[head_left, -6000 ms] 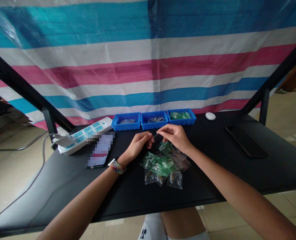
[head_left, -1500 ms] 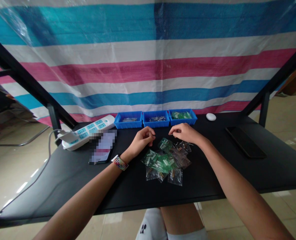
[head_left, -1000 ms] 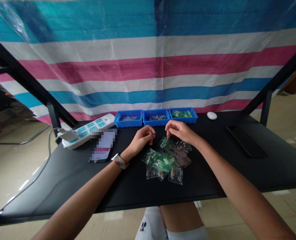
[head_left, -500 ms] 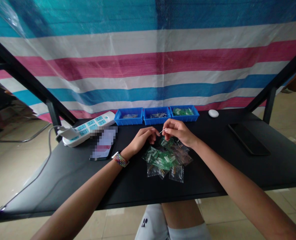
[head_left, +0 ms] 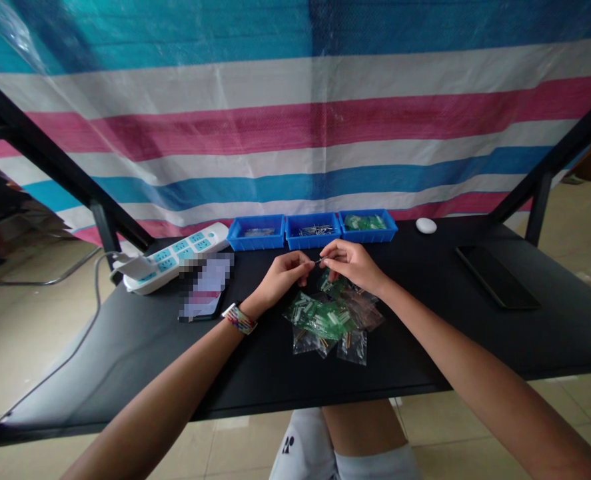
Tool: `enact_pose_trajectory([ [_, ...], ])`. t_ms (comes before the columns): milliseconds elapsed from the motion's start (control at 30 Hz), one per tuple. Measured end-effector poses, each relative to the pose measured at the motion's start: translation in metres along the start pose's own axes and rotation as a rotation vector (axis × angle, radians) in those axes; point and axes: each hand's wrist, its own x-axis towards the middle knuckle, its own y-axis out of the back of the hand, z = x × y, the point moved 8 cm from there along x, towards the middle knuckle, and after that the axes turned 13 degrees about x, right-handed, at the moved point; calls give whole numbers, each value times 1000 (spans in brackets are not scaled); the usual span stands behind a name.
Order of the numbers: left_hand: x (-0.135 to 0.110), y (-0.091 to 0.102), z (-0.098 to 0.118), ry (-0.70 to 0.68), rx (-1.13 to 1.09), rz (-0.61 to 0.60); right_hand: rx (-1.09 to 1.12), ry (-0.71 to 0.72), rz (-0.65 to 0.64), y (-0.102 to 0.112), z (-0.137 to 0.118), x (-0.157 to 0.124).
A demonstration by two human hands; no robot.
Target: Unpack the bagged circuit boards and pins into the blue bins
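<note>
My left hand (head_left: 288, 275) and my right hand (head_left: 351, 265) meet fingertip to fingertip just in front of the blue bins. Between them they pinch a thin metal pin (head_left: 319, 261), one end in each hand. Its exact shape is too small to make out. Below the hands lies a loose pile of small green plastic bags (head_left: 322, 319) with pale pieces inside. Clear bags (head_left: 354, 347) with thin brass-coloured pins stick out at the pile's near edge. Pinkish clear bags (head_left: 368, 311) lie at its right side, partly under my right hand.
Three blue bins stand in a row at the back: the left bin (head_left: 256, 243) with clear bags, the middle bin (head_left: 314, 243) with metal pins, the right bin (head_left: 368, 236) with green bags. A power strip (head_left: 180, 257), two phones (head_left: 206, 287) (head_left: 498, 278) and a white round object (head_left: 426, 226) lie around.
My left hand's fingers have closed onto the pin's left end, which was held out by my right hand before. The pin now lies more level. The bags have not moved.
</note>
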Motion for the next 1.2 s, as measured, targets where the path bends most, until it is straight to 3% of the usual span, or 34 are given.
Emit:
enact_pose_trajectory([
  [367,0,2,3,0,-53,69,-76,-61,3,4,2,0],
  [700,-1,2,6,2,-73,52,-8,1,-30,0,0,1],
  [1000,1,-1,-11,84,-113,5,56,83,-15,-2,-3,0],
  [1200,1,0,-7,67,-94,16,46,93,-11,-3,-4,0],
])
